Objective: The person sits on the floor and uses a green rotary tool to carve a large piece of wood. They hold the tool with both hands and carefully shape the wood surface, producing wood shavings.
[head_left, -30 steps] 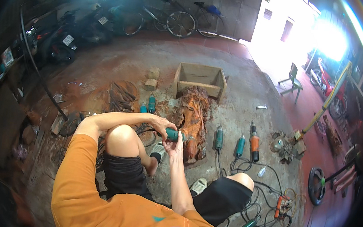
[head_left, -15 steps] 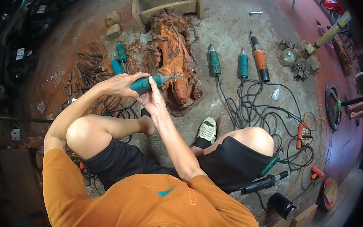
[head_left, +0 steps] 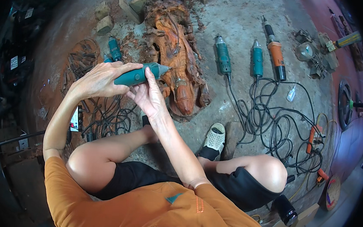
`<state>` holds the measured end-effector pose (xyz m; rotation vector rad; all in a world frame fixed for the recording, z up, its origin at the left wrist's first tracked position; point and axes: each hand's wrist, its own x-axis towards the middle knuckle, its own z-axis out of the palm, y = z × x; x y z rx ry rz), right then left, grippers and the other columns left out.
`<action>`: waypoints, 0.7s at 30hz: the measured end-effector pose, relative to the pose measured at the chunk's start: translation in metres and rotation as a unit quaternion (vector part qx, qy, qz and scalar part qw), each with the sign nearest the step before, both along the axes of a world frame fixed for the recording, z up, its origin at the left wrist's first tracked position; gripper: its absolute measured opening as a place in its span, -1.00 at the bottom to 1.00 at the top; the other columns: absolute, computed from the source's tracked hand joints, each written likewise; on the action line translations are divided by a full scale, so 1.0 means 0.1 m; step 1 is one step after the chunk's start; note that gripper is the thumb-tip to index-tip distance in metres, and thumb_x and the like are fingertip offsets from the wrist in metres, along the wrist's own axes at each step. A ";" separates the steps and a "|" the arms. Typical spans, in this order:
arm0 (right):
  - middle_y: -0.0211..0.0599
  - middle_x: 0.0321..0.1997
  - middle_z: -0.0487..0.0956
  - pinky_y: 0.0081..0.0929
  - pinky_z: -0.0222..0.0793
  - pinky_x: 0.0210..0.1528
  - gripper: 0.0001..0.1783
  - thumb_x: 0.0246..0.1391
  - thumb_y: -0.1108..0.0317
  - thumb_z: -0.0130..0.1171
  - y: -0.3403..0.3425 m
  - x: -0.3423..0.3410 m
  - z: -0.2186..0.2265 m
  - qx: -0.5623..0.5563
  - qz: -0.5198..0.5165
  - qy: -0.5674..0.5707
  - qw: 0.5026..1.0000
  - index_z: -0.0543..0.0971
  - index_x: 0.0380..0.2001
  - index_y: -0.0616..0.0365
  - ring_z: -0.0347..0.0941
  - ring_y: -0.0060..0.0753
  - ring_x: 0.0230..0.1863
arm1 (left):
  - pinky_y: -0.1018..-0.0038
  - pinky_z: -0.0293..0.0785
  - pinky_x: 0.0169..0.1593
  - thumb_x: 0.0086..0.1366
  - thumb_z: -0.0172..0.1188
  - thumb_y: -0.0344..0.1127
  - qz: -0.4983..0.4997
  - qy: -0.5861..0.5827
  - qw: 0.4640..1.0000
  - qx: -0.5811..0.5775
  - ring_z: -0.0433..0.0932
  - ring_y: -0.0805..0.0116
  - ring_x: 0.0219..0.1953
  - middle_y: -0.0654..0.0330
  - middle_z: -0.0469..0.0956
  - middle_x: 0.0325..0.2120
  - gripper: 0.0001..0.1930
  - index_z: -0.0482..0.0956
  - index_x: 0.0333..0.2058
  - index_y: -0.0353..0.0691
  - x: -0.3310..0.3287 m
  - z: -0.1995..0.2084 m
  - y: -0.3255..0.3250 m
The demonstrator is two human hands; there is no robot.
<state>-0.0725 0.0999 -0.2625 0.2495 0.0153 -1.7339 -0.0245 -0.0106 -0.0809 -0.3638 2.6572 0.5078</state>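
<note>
A green die grinder (head_left: 129, 77) lies across both my hands, its grey nose pointing right toward a reddish-brown wood carving (head_left: 170, 42). My left hand (head_left: 101, 79) is wrapped round the rear of its body. My right hand (head_left: 146, 94) grips it near the nose, thumb on top and fingers curled underneath. The carving lies lengthwise on the concrete floor, its smooth rounded end toward me. The grinder's nose overlaps the carving's left side; I cannot tell whether the bit touches it.
Two green grinders (head_left: 223, 59) (head_left: 257, 62) and an orange one (head_left: 275, 57) lie right of the carving, their black cords (head_left: 267, 107) tangled toward an orange power strip (head_left: 314, 139). Several chisels (head_left: 81, 58) lie at left. A wooden box frame (head_left: 132, 3) stands behind the carving.
The grinder looks larger and is lifted toward me, its nose farther from the carving's rounded end. Both hands keep their hold. The whole view has shifted slightly.
</note>
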 end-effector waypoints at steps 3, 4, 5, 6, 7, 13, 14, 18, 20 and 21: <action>-0.39 0.19 0.48 -0.13 0.35 0.20 -0.36 0.22 -0.13 0.24 -0.06 -0.12 0.06 0.003 -0.006 0.016 1.000 0.39 0.21 -0.02 0.33 -0.41 0.26 | 0.14 0.56 -0.11 0.03 0.29 -0.29 -0.007 0.048 0.999 -0.008 0.63 -0.08 -0.21 -0.08 0.62 -0.25 -0.26 0.39 0.27 -0.03 -0.07 -0.04 -0.08; -0.36 0.18 0.49 -0.18 0.38 0.16 -0.35 0.21 -0.14 0.25 -0.07 -0.14 0.10 0.014 -0.013 0.028 0.999 0.40 0.20 0.00 0.36 -0.41 0.24 | 0.14 0.56 -0.12 0.03 0.29 -0.29 -0.003 0.055 0.998 -0.004 0.63 -0.08 -0.22 -0.09 0.62 -0.25 -0.27 0.39 0.27 -0.03 -0.07 -0.05 -0.08; -0.36 0.16 0.50 -0.19 0.39 0.15 -0.36 0.21 -0.14 0.25 -0.07 -0.16 0.12 0.018 -0.015 0.034 0.999 0.41 0.19 0.00 0.37 -0.41 0.22 | 0.15 0.57 -0.13 0.04 0.30 -0.30 0.001 0.063 0.998 0.000 0.63 -0.08 -0.23 -0.09 0.62 -0.25 -0.27 0.39 0.27 -0.03 -0.07 -0.06 -0.08; -0.36 0.14 0.51 -0.20 0.40 0.13 -0.36 0.21 -0.14 0.25 -0.06 -0.18 0.13 0.022 -0.016 0.040 0.999 0.42 0.18 0.00 0.39 -0.41 0.20 | 0.15 0.57 -0.14 0.04 0.30 -0.30 0.006 0.070 0.998 0.004 0.63 -0.08 -0.24 -0.09 0.62 -0.25 -0.27 0.39 0.27 -0.03 -0.08 -0.08 -0.08; -0.35 0.12 0.52 -0.21 0.41 0.11 -0.37 0.21 -0.14 0.25 -0.04 -0.21 0.11 0.028 -0.018 0.047 0.998 0.42 0.17 0.00 0.40 -0.42 0.19 | 0.15 0.56 -0.13 0.02 0.33 -0.30 0.018 0.056 0.998 0.001 0.63 -0.08 -0.22 -0.07 0.61 -0.25 -0.26 0.40 0.27 -0.04 -0.11 -0.08 -0.06; -0.40 0.01 0.57 -0.22 0.43 0.07 -0.42 0.20 -0.14 0.25 -0.03 -0.33 -0.05 0.039 -0.020 0.031 0.999 0.46 0.11 -0.01 0.46 -0.43 0.06 | 0.15 0.55 -0.13 0.03 0.41 -0.29 0.029 0.038 0.999 -0.021 0.62 -0.09 -0.21 -0.04 0.61 -0.25 -0.24 0.40 0.28 -0.06 -0.22 -0.24 -0.01; -0.39 0.02 0.57 -0.23 0.43 0.08 -0.42 0.20 -0.14 0.25 -0.04 -0.35 -0.06 0.053 -0.023 0.026 0.998 0.46 0.11 0.00 0.48 -0.42 0.05 | 0.15 0.55 -0.13 0.03 0.38 -0.31 0.033 0.024 0.999 -0.029 0.63 -0.09 -0.21 -0.07 0.62 -0.23 -0.25 0.41 0.27 -0.09 -0.24 -0.25 0.00; -0.34 0.04 0.58 -0.22 0.42 0.14 -0.41 0.21 -0.15 0.24 -0.03 -0.43 -0.09 0.064 -0.018 0.043 0.997 0.46 0.10 0.04 0.48 -0.39 0.10 | 0.18 0.57 -0.16 0.03 0.36 -0.29 0.040 0.050 0.998 -0.027 0.64 -0.10 -0.25 -0.12 0.63 -0.24 -0.26 0.41 0.26 -0.16 -0.25 -0.37 0.05; -0.31 0.05 0.58 -0.21 0.42 0.16 -0.40 0.21 -0.15 0.24 -0.06 -0.49 -0.16 0.068 -0.029 0.041 0.996 0.46 0.10 0.05 0.48 -0.38 0.12 | 0.18 0.57 -0.19 0.03 0.33 -0.28 0.041 0.061 0.997 -0.027 0.65 -0.12 -0.28 -0.16 0.63 -0.26 -0.27 0.41 0.25 -0.20 -0.32 -0.44 0.07; -0.30 0.06 0.58 -0.20 0.42 0.17 -0.40 0.21 -0.15 0.24 -0.06 -0.50 -0.20 0.070 -0.035 0.040 0.996 0.46 0.10 0.05 0.48 -0.37 0.13 | 0.17 0.58 -0.20 0.04 0.31 -0.28 0.040 0.067 0.997 -0.029 0.65 -0.12 -0.29 -0.18 0.63 -0.26 -0.27 0.40 0.25 -0.20 -0.34 -0.47 0.08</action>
